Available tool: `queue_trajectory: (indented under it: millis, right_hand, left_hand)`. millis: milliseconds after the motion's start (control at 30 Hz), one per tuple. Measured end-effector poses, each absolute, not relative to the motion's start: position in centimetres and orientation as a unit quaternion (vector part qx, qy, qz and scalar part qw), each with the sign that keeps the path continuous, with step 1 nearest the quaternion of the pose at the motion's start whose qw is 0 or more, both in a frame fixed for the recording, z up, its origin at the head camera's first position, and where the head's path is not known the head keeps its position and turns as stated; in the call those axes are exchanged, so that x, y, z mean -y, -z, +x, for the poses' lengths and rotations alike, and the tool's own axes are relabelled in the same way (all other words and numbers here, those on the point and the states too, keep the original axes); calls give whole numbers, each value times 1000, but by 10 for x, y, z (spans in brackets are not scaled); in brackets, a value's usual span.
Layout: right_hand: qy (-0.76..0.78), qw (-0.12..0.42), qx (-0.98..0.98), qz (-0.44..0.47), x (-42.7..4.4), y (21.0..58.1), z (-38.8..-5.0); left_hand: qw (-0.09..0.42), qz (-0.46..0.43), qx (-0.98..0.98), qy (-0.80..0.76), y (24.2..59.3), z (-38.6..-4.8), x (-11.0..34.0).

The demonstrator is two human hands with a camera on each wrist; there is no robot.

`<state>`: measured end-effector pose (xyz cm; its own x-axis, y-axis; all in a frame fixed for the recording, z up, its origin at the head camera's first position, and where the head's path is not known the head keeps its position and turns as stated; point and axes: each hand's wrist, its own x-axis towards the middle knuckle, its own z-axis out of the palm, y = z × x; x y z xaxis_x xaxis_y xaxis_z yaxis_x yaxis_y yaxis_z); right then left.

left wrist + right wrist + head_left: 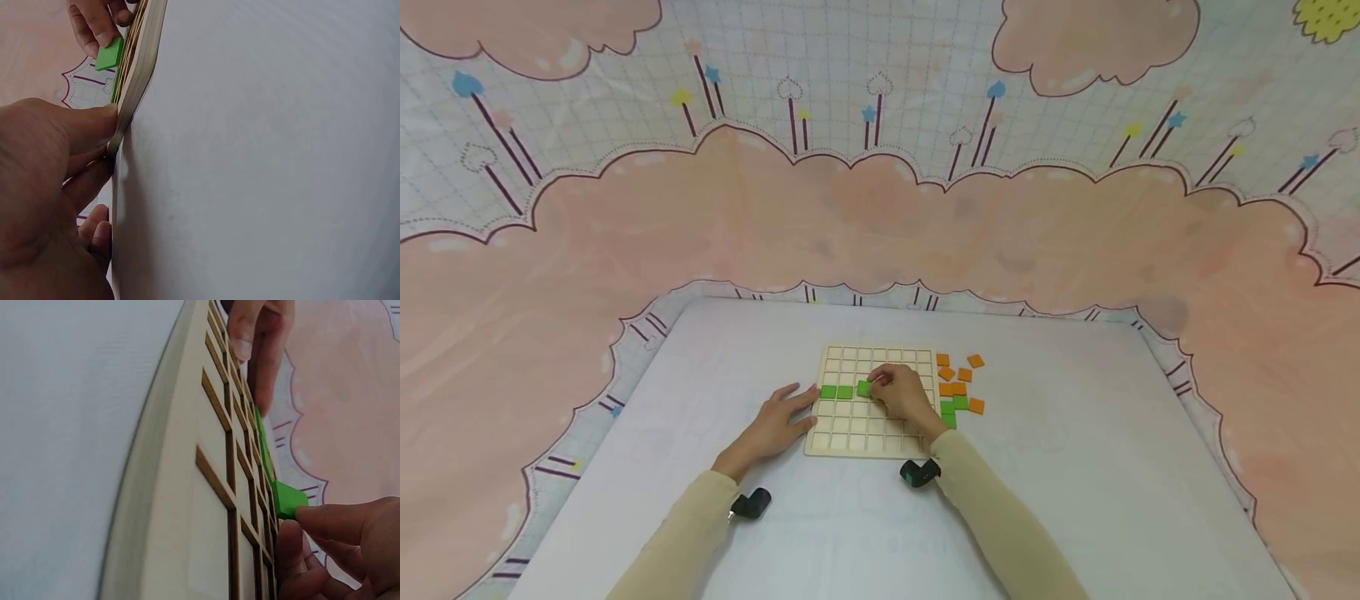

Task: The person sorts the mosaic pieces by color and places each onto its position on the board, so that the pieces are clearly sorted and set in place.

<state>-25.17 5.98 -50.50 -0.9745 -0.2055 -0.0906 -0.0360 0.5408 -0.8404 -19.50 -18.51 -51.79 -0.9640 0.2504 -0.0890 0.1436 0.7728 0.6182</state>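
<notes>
A pale wooden grid board [868, 450] lies flat on the white table, with two green square tiles [828, 392] in neighbouring cells of one row at its left. My right hand [901, 393] pinches another green tile [289, 500] between thumb and fingertips. In the head view this tile is over the same row, right of the other two; the right wrist view shows it tilted at the grid. My left hand [778, 423] touches the board's left edge with fingers spread. Thumb and fingertips [103, 119] meet that edge in the left wrist view.
Loose orange tiles [975, 361] and green tiles [960, 402] lie scattered by the board's right edge, some touching. The white table [1075, 467] extends around the board. Behind it hangs a patterned pink and white cloth [865, 217]. Each wrist wears a small black camera [920, 473].
</notes>
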Motion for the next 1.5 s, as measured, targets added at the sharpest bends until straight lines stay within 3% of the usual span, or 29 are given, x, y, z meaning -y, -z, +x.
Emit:
queue_trajectory:
  millis: [667,1200,1500]
  right_hand:
    - [410,55,-906,-92,-55,502,-253]
    - [497,76,-858,-107,-68,500,-241]
    - [502,53,-855,-118,-82,486,-231]
  left_hand:
    - [82,102,-940,-314,514,-199,182]
    - [81,100,-939,-320,516,-196,183]
    - [89,89,-939,-319,520,-198,185]
